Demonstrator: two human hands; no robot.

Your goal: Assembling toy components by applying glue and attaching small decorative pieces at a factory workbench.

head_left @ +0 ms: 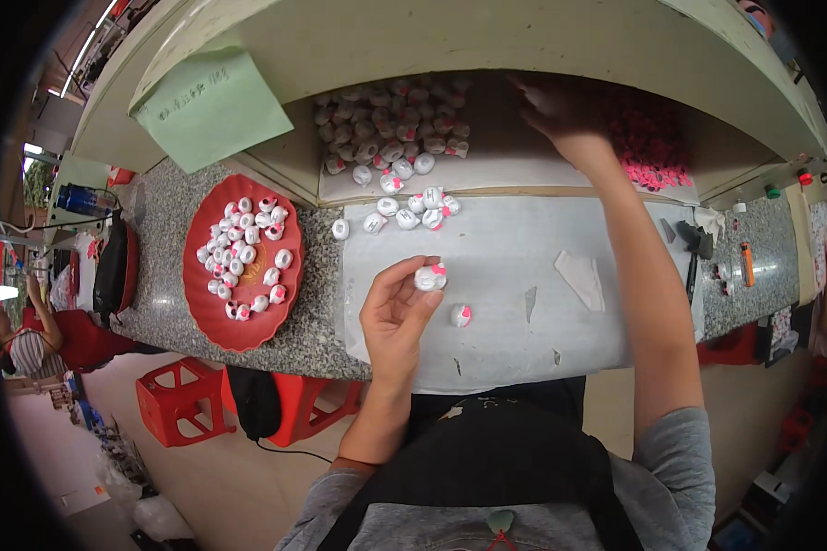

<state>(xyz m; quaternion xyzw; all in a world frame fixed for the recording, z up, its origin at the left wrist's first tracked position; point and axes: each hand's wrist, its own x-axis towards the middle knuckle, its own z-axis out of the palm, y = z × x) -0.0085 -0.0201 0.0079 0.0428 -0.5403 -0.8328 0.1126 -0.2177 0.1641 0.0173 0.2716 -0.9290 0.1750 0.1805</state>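
Note:
My left hand (394, 317) is closed, pinching a small white rounded toy piece with a pink patch (430, 276) between thumb and fingers above the paper-covered worktop. Just below it to the right, a similar white and pink piece (462, 315) lies on the white paper (496, 354). My right arm reaches far forward into the shadowed cubby under the shelf. There, my right hand (560, 115) is left of a heap of small bright pink pieces (652, 138). Its fingers are dim and blurred, so any held thing cannot be made out.
Many white pieces (390, 129) are heaped in the cubby's left part, some spilling forward. A red scalloped plate (198, 303) with more stands at left. Paper scraps (579, 280), a black tool (692, 266) and an orange cutter (747, 264) lie right. A green note (213, 110) hangs above.

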